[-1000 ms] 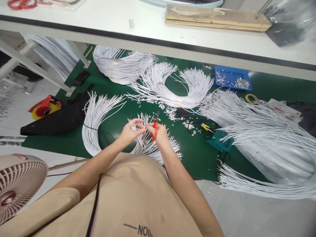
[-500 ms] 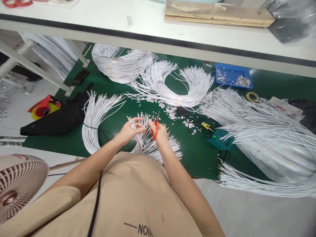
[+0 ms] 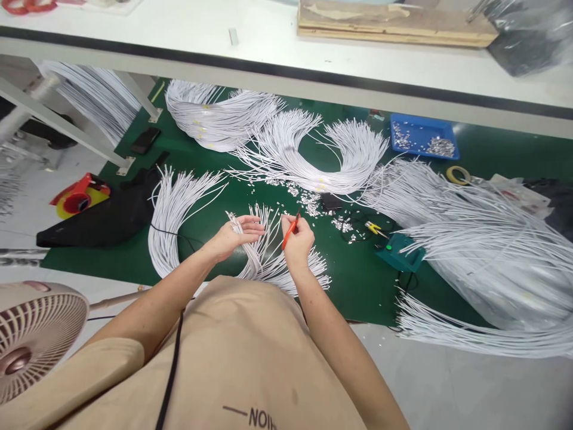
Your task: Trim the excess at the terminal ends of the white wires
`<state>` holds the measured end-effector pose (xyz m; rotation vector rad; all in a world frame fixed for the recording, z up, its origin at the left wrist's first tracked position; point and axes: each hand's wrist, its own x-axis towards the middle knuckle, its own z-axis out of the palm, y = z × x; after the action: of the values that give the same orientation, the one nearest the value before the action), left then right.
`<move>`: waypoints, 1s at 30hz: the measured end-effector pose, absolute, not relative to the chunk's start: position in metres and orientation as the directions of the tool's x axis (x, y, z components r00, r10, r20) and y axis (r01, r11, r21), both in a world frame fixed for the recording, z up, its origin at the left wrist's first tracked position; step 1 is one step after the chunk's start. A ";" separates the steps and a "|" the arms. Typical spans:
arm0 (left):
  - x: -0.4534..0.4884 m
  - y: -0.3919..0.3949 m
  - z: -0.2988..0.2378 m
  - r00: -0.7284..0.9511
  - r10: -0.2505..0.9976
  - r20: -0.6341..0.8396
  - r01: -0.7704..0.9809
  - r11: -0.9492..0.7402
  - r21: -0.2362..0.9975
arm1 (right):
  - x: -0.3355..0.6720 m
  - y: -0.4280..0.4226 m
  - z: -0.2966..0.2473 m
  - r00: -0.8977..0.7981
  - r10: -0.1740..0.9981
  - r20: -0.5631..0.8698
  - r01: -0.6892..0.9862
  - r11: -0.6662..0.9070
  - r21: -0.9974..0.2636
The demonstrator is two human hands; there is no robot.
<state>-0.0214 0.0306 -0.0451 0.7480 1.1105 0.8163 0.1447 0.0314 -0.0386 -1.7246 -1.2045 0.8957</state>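
Note:
My left hand (image 3: 233, 237) is closed on a small bunch of white wires with metal tips (image 3: 234, 223), held above the green mat (image 3: 358, 280). My right hand (image 3: 298, 242) grips red-handled scissors (image 3: 290, 231), a short way right of the left hand. Beneath both hands lies a curved bundle of white wires (image 3: 273, 263). Small metal offcuts (image 3: 308, 204) are scattered just beyond the hands.
More white wire bundles (image 3: 308, 149) cover the mat, with a large heap (image 3: 487, 251) at right. A blue tray (image 3: 423, 140) of metal bits, tape roll (image 3: 457, 175), yellow cutters (image 3: 375, 229) and teal device (image 3: 400, 252) lie right. A fan (image 3: 36, 334) stands lower left; a white bench edge (image 3: 286, 77) crosses above.
My right hand has pulled the scissors to the right, away from the wire tips in my left hand. My left hand has stayed nearly in place.

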 end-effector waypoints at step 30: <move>-0.004 0.022 -0.066 0.068 0.920 -0.385 -0.150 0.391 0.908 | 0.145 0.031 -0.063 -0.103 0.960 -0.262 0.355 -0.211 -0.911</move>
<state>-0.0044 0.0220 -0.0663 0.8175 1.2290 0.9585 0.1455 0.0313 -0.0630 -1.5828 -1.4589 1.3218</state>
